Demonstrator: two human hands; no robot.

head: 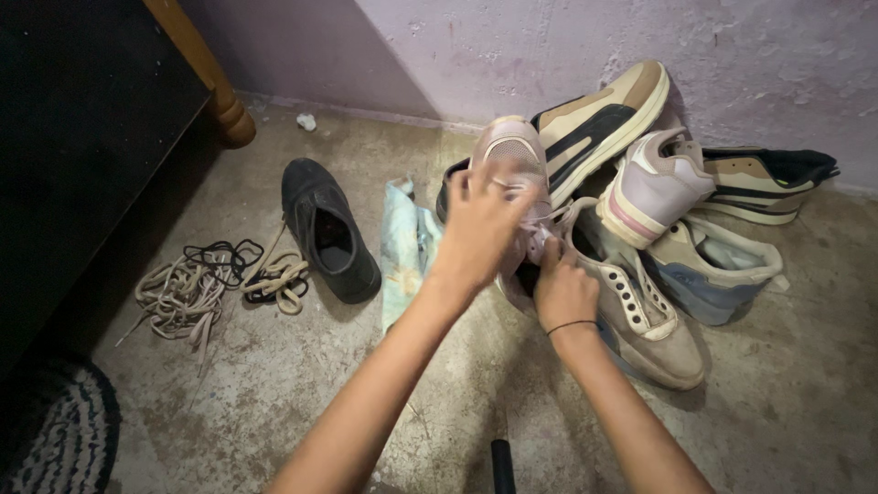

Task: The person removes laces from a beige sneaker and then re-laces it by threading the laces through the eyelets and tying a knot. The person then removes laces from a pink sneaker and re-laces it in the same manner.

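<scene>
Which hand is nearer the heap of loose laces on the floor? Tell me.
Left. The left hand grips the pink shoe, on the side toward the laces; the right hand sits farther off, under that shoe.

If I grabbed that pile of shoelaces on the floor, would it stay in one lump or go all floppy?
Probably floppy: the shoelaces lie in loose, limp loops on the floor, so they would likely dangle. The beige and black strands look tangled, so several might lift together. They seem thin, so probably light.
</scene>
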